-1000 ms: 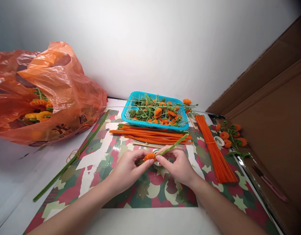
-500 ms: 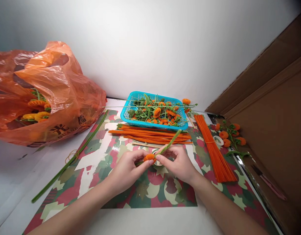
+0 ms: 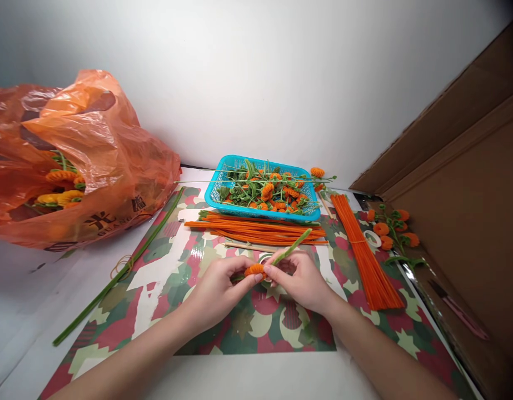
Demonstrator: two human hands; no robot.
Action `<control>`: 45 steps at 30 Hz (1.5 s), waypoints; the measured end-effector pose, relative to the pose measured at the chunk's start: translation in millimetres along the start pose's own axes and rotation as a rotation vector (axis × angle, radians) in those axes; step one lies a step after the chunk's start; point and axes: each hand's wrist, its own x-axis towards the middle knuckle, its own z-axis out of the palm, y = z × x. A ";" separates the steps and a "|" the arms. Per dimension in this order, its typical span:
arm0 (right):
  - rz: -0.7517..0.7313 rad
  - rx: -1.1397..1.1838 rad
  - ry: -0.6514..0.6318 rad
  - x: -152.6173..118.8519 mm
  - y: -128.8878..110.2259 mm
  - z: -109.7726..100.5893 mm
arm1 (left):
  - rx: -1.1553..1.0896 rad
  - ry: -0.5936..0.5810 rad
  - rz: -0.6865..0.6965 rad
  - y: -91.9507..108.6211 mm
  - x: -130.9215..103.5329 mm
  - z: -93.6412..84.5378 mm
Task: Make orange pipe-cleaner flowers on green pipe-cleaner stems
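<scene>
Between my hands is a small orange pumpkin-like ball (image 3: 253, 269) of coiled pipe cleaner. My left hand (image 3: 214, 286) pinches it from the left with thumb and fingers. On its other side, my right hand (image 3: 305, 280) is closed on a green pipe cleaner (image 3: 293, 245), whose free end sticks up to the right past the fingers. The thumbs are close together at the ball, and the join between ball and green strip is partly hidden. Just beyond the hands lie loose orange pipe cleaners (image 3: 256, 226) and a thin wooden stick (image 3: 248, 246).
A blue basket (image 3: 212, 197) of orange balls and green leaves stands behind. At left are an orange plastic bag (image 3: 114, 150) and green pipe cleaners (image 3: 148, 239). At right lie bundled orange pipe cleaners (image 3: 364, 255), a white tape roll (image 3: 372, 239), finished sprigs (image 3: 381, 229) and a pink-handled knife (image 3: 460, 314).
The green pipe cleaner's free end has dipped slightly lower and to the right as my right fingers shift. My left hand keeps its hold on the orange ball, nearly still.
</scene>
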 end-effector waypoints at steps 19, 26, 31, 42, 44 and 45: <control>0.014 -0.008 0.074 0.2 0.0 1.8 | -0.033 0.018 -0.012 2.1 -0.3 0.4; 0.027 0.014 0.070 -0.8 4.3 3.3 | -0.027 0.009 -0.021 -1.4 0.9 1.6; 0.029 0.003 0.077 -0.2 2.6 2.8 | -0.017 0.001 -0.020 1.0 1.6 1.5; 0.092 0.194 0.168 5.8 -2.2 -1.7 | -0.122 -0.007 -0.059 0.3 3.1 -1.7; 0.093 0.221 0.182 7.2 -0.4 -2.3 | -0.118 -0.013 -0.059 0.0 2.5 -1.7; 0.088 0.229 0.182 7.7 0.4 -2.4 | -0.125 -0.017 -0.060 -0.2 2.4 -1.6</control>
